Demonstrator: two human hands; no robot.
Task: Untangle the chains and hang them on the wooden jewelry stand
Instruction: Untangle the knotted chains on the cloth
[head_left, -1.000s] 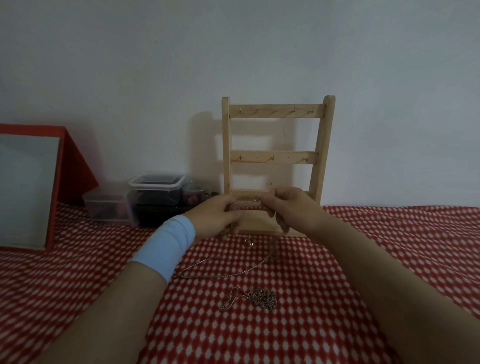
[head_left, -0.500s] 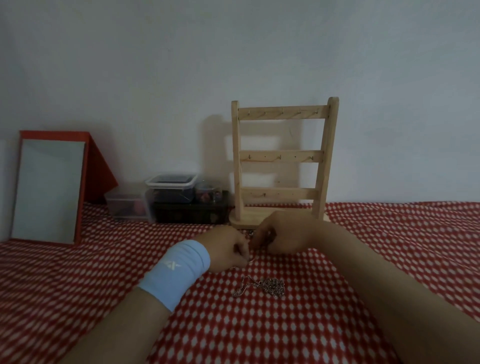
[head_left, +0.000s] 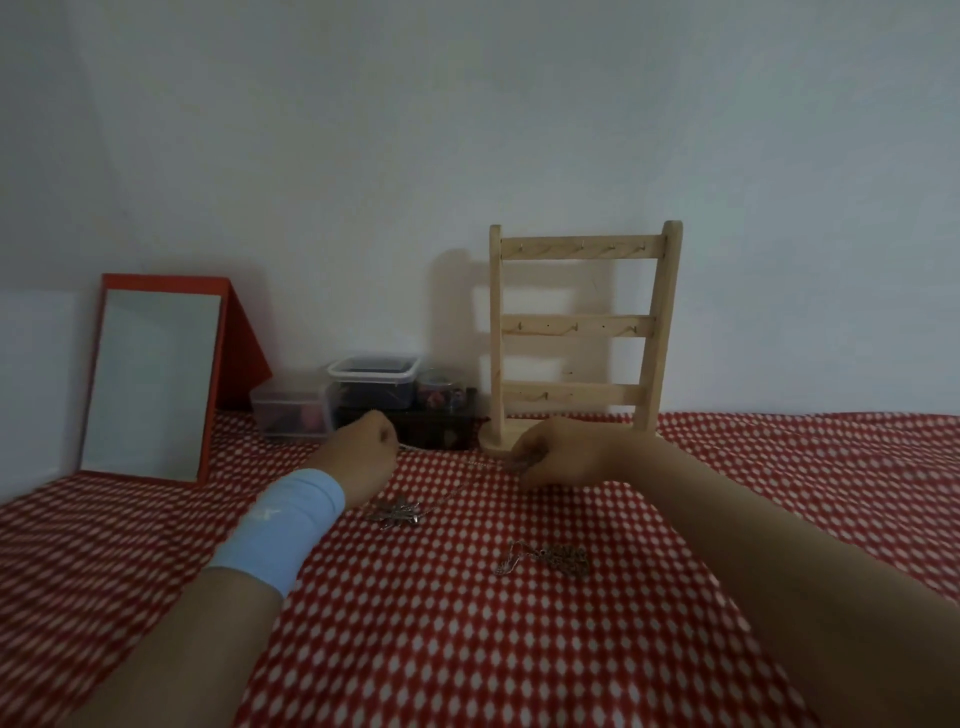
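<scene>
The wooden jewelry stand (head_left: 582, 325) stands against the wall, three hook rails, nothing hanging on them. My left hand (head_left: 363, 454), with a light blue wristband, and my right hand (head_left: 558, 457) pinch the two ends of a thin silver chain (head_left: 457, 483), stretched low over the cloth just in front of the stand's base. Part of that chain lies bunched in a clump (head_left: 400, 512) below my left hand. A second tangled chain (head_left: 550, 558) lies loose on the cloth nearer me, touched by neither hand.
A red-and-white patterned cloth (head_left: 779, 493) covers the surface. A red-framed mirror (head_left: 150, 376) leans at the left. Clear plastic boxes (head_left: 374, 387) and a dark box (head_left: 436, 431) sit against the wall left of the stand.
Both hands dropped from the stand's lowest rail to the cloth, then pulled apart sideways, stretching the chain between them. The view shifted, so the stand now sits further right.
</scene>
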